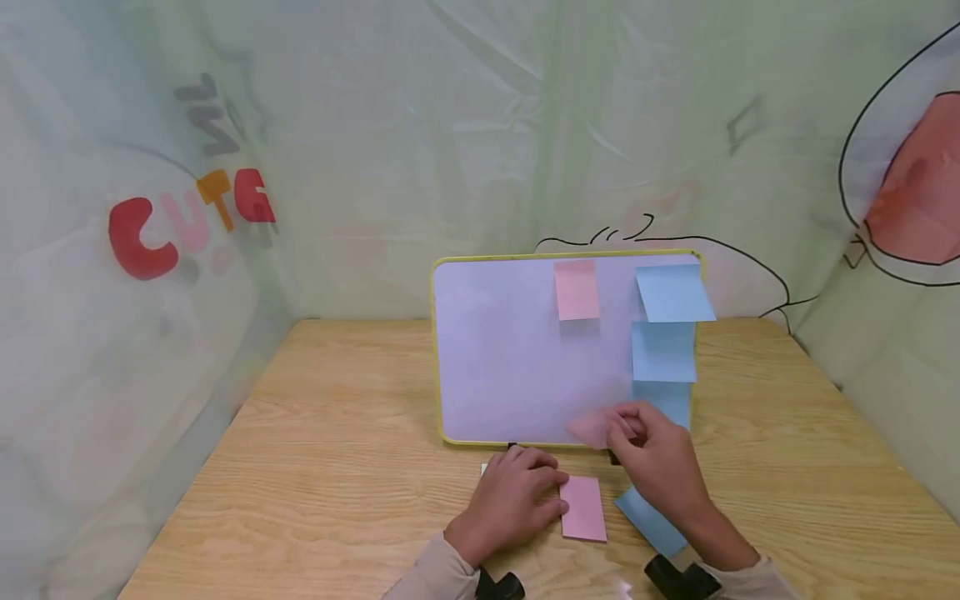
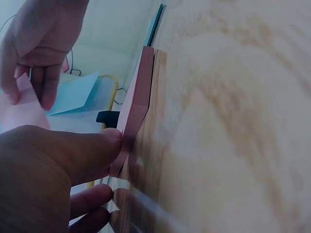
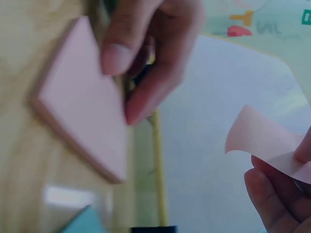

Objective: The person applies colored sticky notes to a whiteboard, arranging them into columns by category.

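While right hand [image 1: 663,462] pinches curled pink paper sheet [image 1: 588,428] before yellow-framed rectangular whiteboard [image 1: 510,358], relaxed left hand [image 1: 513,496] touches rectangular pink paper pad [image 1: 585,512] at left edge. Sheet likely light, limp; hold by edge.

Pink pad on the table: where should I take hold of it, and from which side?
Probably best pinched across its two long sides with the left hand, coming from above and the left. The pink pad lies flat on the table, but it is thick enough that its sides give fingers something to grip, and that hand touches its left edge.
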The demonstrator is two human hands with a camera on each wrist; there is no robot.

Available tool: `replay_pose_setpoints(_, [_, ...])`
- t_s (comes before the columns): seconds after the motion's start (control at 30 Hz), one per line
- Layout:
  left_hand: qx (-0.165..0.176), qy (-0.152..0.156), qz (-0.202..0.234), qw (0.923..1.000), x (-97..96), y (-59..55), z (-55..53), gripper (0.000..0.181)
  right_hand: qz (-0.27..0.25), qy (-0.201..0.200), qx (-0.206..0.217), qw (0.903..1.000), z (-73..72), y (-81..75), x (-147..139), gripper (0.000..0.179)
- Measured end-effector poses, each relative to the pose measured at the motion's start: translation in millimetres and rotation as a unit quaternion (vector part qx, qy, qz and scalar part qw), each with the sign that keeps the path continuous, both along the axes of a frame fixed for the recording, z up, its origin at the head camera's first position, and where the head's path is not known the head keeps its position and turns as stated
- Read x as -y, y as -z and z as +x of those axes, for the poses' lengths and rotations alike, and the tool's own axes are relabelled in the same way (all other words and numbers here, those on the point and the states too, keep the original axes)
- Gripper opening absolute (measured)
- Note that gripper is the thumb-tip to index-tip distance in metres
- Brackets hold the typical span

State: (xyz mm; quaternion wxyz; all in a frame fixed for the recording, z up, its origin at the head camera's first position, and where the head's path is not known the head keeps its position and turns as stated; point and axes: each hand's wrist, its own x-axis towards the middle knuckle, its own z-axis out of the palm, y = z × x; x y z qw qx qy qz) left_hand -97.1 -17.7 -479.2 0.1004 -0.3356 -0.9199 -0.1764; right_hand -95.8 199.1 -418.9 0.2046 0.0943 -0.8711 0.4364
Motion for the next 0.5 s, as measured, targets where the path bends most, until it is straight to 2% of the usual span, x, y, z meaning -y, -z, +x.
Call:
replay_pose_setpoints(0.27, [-0.047, 0.003, -0.016, 0.9988, -1.7, -0.4, -0.2, 0.027, 0.010, 0.009, -0.064, 0.9978, -14.8, -17.9, 4, 0.010])
replay_pose_setpoints(0.5, [-0.036, 0.015, -0.014, 0.9991, -0.6, -5.9, -2.7, 0.025, 0.015, 0.034, -0.096, 0.9947, -26.7, -32.0, 6, 0.011])
